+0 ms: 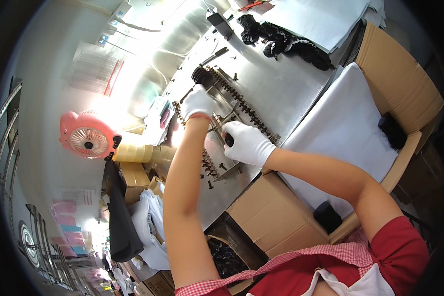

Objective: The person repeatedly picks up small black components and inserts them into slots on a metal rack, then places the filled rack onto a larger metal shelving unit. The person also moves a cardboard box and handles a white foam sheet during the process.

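Note:
My left hand (pixel 198 102), in a white glove, is at the upper part of a metal frame (pixel 223 104). Its fingers are closed, and what they grip is hidden. Just beyond them sits a black ribbed round piece (pixel 202 76). My right hand (pixel 249 144), also gloved in white, is wrapped around a dark round-ended tool handle (pixel 229 140), whose front end points toward the frame. Rows of small dark and brass-coloured parts (pixel 239 101) line the frame's long side. A few loose screw-like pieces (pixel 210 184) lie on the metal table by its near end.
Bundled black strips (pixel 281 42) and white sheets (pixel 311 19) lie at the far right. An open carton (pixel 399 69), lined with white sheeting (pixel 345 128), stands to the right. Near me is another cardboard box (pixel 274 214). A pink fan (pixel 88 135) and tape rolls (pixel 133 152) are at left.

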`<action>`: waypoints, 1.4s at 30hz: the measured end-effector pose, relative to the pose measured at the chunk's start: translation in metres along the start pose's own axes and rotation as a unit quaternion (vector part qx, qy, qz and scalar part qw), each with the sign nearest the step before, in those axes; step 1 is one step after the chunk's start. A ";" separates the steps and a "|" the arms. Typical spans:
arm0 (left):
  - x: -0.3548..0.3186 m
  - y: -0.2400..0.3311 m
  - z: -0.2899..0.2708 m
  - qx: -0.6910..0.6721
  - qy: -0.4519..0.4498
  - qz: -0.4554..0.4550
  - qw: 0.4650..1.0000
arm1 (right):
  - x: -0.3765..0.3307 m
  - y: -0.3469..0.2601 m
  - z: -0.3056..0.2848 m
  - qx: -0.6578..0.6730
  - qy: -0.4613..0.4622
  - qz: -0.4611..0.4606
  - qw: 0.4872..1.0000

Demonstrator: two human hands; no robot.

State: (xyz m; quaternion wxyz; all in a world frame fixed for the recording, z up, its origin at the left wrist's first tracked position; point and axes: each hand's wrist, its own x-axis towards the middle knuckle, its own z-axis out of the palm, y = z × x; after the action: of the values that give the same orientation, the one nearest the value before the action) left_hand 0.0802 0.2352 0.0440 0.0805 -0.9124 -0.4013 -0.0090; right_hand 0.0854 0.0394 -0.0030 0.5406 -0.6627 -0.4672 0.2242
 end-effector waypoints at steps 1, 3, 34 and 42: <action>-0.010 -0.021 -0.001 -0.007 -0.008 -0.004 1.000 | 0.000 -0.005 0.000 0.025 0.022 0.029 0.999; -0.035 -0.036 -0.005 -0.165 -0.067 -0.033 0.983 | 0.003 0.005 0.002 0.070 0.109 -0.022 0.991; 0.084 0.005 0.049 -0.036 0.173 0.102 0.979 | -0.003 0.008 -0.013 0.015 -0.111 -0.079 0.991; -0.035 -0.010 -0.027 -0.187 0.037 0.035 0.981 | -0.008 -0.001 -0.001 0.033 0.184 -0.127 0.974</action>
State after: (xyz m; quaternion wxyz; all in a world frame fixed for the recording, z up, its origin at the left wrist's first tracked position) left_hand 0.0501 0.2119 0.0689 -0.0761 -0.9237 -0.3575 -0.1148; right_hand 0.0824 0.0324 -0.0031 0.6629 -0.6094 -0.4327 0.0435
